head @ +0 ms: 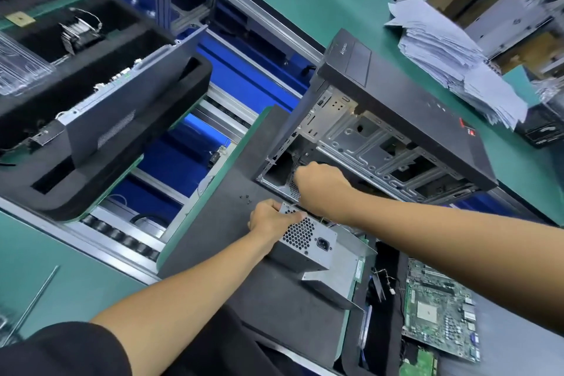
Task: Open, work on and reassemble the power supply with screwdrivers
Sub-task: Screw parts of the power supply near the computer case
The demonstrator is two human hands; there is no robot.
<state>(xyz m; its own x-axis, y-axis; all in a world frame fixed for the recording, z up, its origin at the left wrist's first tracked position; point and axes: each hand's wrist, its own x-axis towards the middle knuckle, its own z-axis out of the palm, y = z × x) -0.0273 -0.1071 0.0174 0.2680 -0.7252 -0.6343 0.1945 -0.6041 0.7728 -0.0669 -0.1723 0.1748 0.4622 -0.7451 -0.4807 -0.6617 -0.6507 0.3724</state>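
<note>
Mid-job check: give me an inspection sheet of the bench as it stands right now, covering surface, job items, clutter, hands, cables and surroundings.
Surface: dark mat on a green bench.
Job's things: power supply lies on the mat, fan grille and mains socket facing the camera; open computer case stands behind it; small screws loose on the mat.
Clutter: motherboard at right, stack of papers behind the case.
Grippers: left hand grips the power supply's top edge; right hand is curled at the case opening, what it holds is hidden. No screwdriver seen.
Cables: thin wires beside the motherboard.
Surroundings: foam tray holding another unit at left.
</note>
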